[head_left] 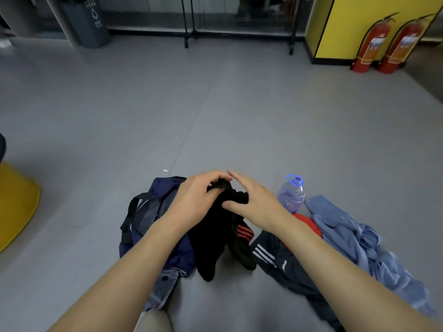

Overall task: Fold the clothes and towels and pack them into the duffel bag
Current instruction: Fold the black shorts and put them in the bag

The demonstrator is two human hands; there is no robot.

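Pinching the top of the black red-striped garment [215, 238] in the left hand [197, 200]; hanging it limp just beside the navy duffel bag [146, 212]; resting the right hand [254, 202] straight-fingered against it; seeming light, soft, floppy; probably wanting pinching at both top corners.

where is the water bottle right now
In the head view the water bottle stands on the floor right of centre, just beyond the right hand, with the blue cloth on its right.
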